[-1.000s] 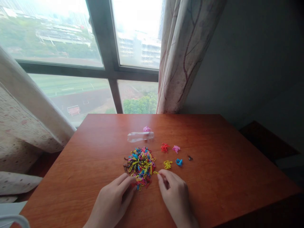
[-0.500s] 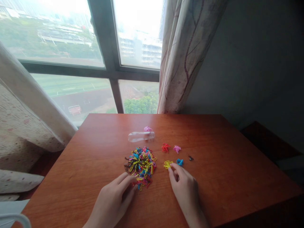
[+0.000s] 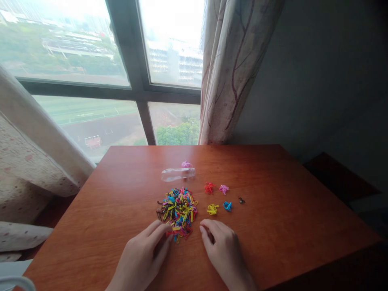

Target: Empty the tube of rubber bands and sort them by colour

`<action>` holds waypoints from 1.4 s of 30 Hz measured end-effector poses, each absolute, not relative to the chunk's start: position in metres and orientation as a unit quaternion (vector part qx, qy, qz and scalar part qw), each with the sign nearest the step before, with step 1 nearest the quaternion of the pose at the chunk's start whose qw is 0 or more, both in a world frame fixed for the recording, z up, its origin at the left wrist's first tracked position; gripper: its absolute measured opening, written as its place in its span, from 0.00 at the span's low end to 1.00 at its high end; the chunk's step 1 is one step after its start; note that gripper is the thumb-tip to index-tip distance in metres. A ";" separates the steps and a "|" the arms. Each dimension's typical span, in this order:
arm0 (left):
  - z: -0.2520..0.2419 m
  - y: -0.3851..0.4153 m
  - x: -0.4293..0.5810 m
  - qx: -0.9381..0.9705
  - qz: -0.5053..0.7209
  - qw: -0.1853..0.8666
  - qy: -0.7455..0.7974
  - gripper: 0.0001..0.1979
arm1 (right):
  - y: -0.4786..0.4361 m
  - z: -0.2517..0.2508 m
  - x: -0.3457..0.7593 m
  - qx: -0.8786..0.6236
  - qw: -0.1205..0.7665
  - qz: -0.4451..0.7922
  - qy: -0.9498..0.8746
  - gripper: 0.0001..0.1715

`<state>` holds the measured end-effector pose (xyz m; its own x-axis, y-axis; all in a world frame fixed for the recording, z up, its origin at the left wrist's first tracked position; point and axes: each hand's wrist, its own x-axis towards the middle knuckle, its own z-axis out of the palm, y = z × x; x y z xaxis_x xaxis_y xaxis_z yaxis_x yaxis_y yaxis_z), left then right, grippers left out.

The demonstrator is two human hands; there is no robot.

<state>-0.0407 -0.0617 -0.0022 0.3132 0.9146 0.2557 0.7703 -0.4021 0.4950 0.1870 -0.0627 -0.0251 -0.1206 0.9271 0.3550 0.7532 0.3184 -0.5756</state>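
A heap of small, many-coloured rubber bands (image 3: 178, 208) lies in the middle of the wooden table. At its near left edge my left hand (image 3: 144, 252) has thumb and forefinger closed around a red rubber band (image 3: 169, 233). Just right of the heap is my right hand (image 3: 222, 246), with thumb and forefinger slightly apart and nothing visible between them. Beyond that hand are sorted little piles: yellow bands (image 3: 212, 209), blue bands (image 3: 227, 206), red bands (image 3: 209, 187) and pink bands (image 3: 224, 189). A small black band (image 3: 241, 200) lies at the far right.
Behind the heap a clear plastic bottle (image 3: 177, 174) lies on its side, with a pink object (image 3: 186, 164) behind it. The table (image 3: 287, 218) reaches a window and a curtain (image 3: 233, 81). A white curved object (image 3: 18, 281) shows at bottom left.
My right hand has moved left and toward me, off the yellow bands to beside the heap. My left hand stays at the heap. The whole view has shifted slightly.
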 end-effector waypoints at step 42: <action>0.002 -0.060 -0.022 0.804 0.173 0.117 0.557 0.11 | -0.063 -0.023 0.186 -0.560 0.323 0.170 -0.743 0.10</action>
